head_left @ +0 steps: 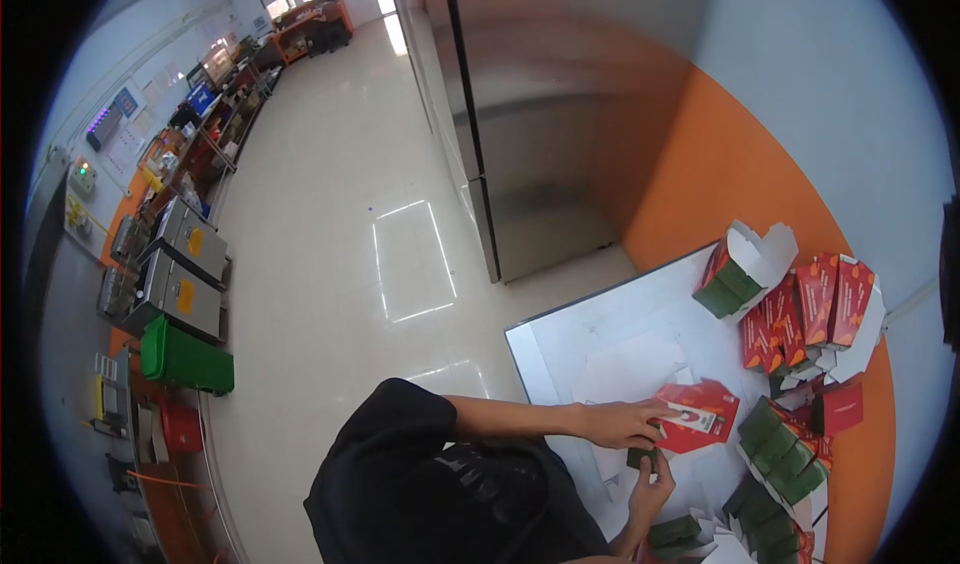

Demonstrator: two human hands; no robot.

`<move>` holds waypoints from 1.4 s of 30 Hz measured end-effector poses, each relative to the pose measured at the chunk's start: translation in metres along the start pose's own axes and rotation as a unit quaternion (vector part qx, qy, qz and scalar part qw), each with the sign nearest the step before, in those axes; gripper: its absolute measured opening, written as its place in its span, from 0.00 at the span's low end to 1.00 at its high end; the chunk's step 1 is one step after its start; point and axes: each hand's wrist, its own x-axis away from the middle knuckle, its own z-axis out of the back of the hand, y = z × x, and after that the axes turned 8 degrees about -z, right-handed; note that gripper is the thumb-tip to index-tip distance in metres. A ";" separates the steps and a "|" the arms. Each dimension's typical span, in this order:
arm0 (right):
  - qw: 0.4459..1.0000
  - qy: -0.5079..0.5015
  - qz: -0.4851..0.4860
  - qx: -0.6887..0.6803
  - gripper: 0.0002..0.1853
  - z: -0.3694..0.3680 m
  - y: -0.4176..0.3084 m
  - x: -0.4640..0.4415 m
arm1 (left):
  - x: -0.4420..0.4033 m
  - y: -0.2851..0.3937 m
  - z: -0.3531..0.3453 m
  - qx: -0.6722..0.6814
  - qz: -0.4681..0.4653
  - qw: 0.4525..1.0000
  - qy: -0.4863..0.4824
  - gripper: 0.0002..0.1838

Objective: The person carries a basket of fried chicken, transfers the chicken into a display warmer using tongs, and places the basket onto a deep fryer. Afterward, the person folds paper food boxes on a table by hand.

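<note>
In the head view, a red carton [715, 404] with a white panel and green sides lies partly folded over the table. My left hand [628, 424] reaches across from the left, its fingers closed on the carton's near edge, some lying over the printed face. Just below, my right hand [652, 486] pinches a small green end of the same carton between thumb and fingers. The palms and part of the grip are hidden. Under the carton are flat white sheets or card blanks [605, 379].
Red and green cartons [810, 304] crowd the table's [545, 339] right side, one with open white flaps [765, 254]. More green cartons [785, 449] stand nearer me. Behind the table are a steel cabinet [570, 114] and an orange-and-blue wall. A green bin [190, 357] is far left.
</note>
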 end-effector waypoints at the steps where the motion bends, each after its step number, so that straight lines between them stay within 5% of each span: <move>1: 1.000 0.000 -0.012 -0.013 0.13 -0.005 -0.015 0.001 | -0.002 0.006 0.004 -0.020 -0.011 1.000 0.000 0.13; 3: 0.999 -0.028 -0.036 -0.028 0.14 -0.001 0.006 -0.001 | -0.012 0.026 0.012 -0.053 -0.032 0.998 -0.012 0.15; 6: 0.991 -0.004 0.083 -0.105 0.15 0.000 0.025 0.002 | -0.031 0.057 0.029 -0.059 -0.082 0.995 -0.028 0.22; 8: 0.980 0.050 0.037 -0.190 0.18 -0.003 -0.010 0.006 | -0.040 0.059 0.024 -0.017 -0.137 0.990 0.001 0.27; 10: 0.961 0.077 -0.017 -0.266 0.20 0.003 -0.040 0.010 | -0.023 0.041 0.010 0.026 -0.137 0.988 0.072 0.41; 12: 0.928 0.095 0.048 -0.356 0.20 0.012 -0.076 0.022 | -0.032 0.041 0.015 -0.020 -0.174 0.972 0.156 0.56; 14: 0.890 0.046 0.055 -0.450 0.20 0.026 -0.113 0.033 | -0.024 0.033 0.006 -0.041 0.002 0.988 0.152 0.58; 16: 0.863 0.028 0.021 -0.504 0.21 0.025 -0.120 0.040 | -0.008 0.010 -0.002 0.024 0.101 0.991 0.083 0.54; 18: 0.858 0.010 0.006 -0.513 0.21 0.028 -0.148 0.037 | 0.004 -0.005 -0.017 0.118 0.101 0.976 0.151 0.27; 20: 0.885 -0.078 0.023 -0.459 0.25 0.022 -0.131 0.026 | 0.012 0.008 -0.024 0.013 0.258 0.956 0.142 0.15; 22: 0.965 0.038 0.198 -0.170 0.37 -0.016 -0.095 -0.001 | 0.007 0.001 -0.022 0.102 0.171 0.979 0.050 0.17; 24: 0.984 0.040 0.172 -0.022 0.46 -0.057 -0.037 -0.010 | -0.004 0.006 -0.026 0.195 0.212 0.958 0.013 0.17; 28: 0.958 0.047 0.160 0.232 0.50 -0.015 -0.040 0.048 | -0.018 0.021 -0.027 0.372 0.379 0.847 0.007 0.17; 32: 0.923 0.168 0.142 0.316 0.39 -0.016 0.030 0.041 | -0.011 -0.004 -0.006 0.370 0.456 0.808 -0.053 0.23; 35: 0.952 0.116 0.138 0.247 0.26 -0.020 0.070 0.033 | -0.010 -0.004 0.000 0.346 0.446 0.809 -0.164 0.25; 38: 0.965 0.108 0.088 0.223 0.14 -0.021 0.052 0.039 | -0.004 -0.018 0.012 0.513 0.465 0.711 -0.122 0.33; 41: 0.987 0.113 0.047 0.106 0.11 -0.018 0.046 0.032 | -0.007 0.006 0.006 0.380 0.428 0.813 0.101 0.38; 42: 0.987 0.091 0.051 0.124 0.11 -0.016 0.044 0.028 | -0.004 0.004 0.008 0.269 0.319 0.905 0.080 0.38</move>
